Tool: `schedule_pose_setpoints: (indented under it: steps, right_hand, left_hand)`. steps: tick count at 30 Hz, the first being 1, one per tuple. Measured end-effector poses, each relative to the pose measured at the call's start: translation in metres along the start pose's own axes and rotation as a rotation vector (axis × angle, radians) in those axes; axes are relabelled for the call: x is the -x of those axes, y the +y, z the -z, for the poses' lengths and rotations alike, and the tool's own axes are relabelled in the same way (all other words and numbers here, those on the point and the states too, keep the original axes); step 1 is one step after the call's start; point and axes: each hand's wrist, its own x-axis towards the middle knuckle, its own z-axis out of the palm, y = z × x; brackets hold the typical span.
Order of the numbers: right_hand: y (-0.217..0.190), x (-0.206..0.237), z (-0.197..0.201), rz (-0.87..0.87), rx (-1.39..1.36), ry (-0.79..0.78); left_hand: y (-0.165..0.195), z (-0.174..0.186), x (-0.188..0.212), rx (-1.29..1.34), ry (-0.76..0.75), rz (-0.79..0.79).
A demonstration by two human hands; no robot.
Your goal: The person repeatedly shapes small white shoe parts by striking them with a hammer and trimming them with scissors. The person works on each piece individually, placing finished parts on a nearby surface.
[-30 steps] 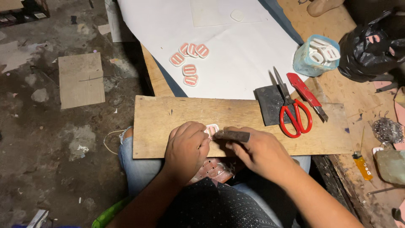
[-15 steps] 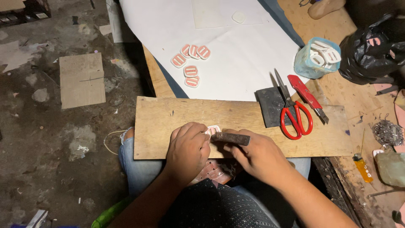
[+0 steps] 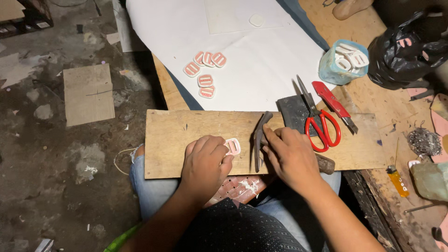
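Note:
My left hand presses a small pink and white buckle against a wooden board that lies across my lap. My right hand grips a dark metal tool by its wooden handle, which sticks out to the right at the wrist. The tool's curved head stands up on the board just right of the buckle. A pink perforated piece lies on my lap under the board's near edge.
Several finished pink buckles lie on a white sheet. Red-handled scissors and a red knife rest on a dark pad. A blue cup of white buckles, a black bag, staples and a yellow lighter sit right.
The dark tool lay flat across the board beside the buckle; now my right hand has turned it so its head points up the board. My left hand stays on the buckle.

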Motion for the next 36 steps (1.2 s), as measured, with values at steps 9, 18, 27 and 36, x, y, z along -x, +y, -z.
schedule_pose_setpoints:
  steps: [9,18,27,36]
  right_hand:
    - [0.011,0.009,-0.009,-0.015,-0.024,0.050]
    - [0.001,0.017,0.001,-0.424,-0.757,0.003]
    - [0.093,-0.010,0.030,-0.414,-0.553,0.231]
    - [0.248,-0.081,0.098,-0.754,-0.542,0.649]
  left_hand:
    - [0.020,-0.005,-0.017,0.434,0.003,0.548]
    - [0.040,-0.017,-0.027,0.903,-0.078,0.615]
    - [0.025,-0.017,-0.078,0.315,-0.188,0.402]
    - [0.021,-0.041,-0.094,-0.135,-0.198,0.171]
